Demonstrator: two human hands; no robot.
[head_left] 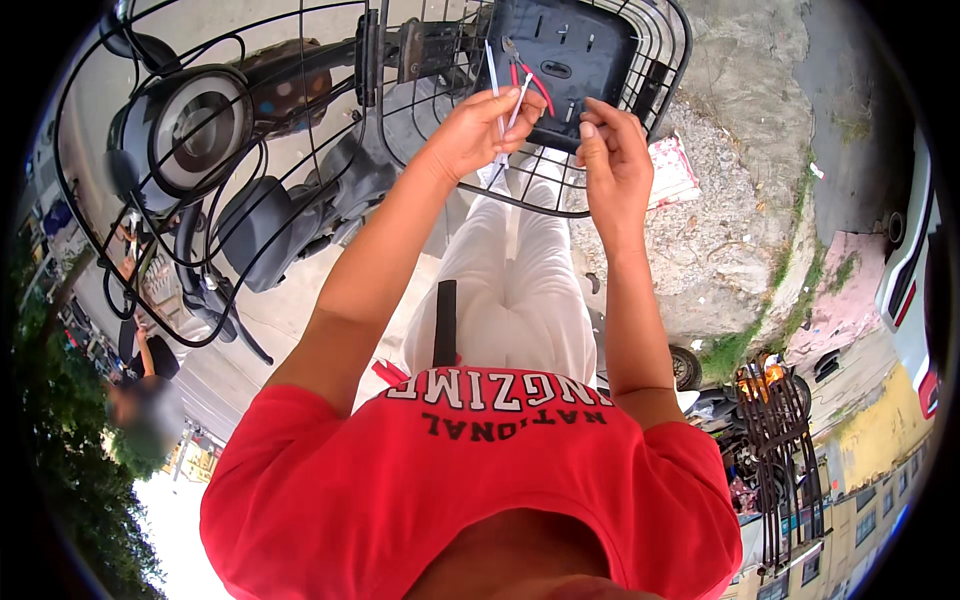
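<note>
My left hand [485,130] is closed round two thin white strips that look like cable ties [492,65], one end of them showing below the fingers. Just beyond those fingers, pliers with red handles [542,92] lie in a black wire basket [655,95] over its dark plastic bottom tray [600,50]. My right hand [615,145] is at the basket's near right corner. Its thumb and fingers are pinched together, and whatever is between them is too small to make out.
An electric scooter or bike with a round headlamp [203,130] stands at the left, behind bent black wires. Beyond the basket's right side, a white and red packet [672,172] lies on rough ground. A loaded cart [775,440] is at lower right; another person [148,410] is at far left.
</note>
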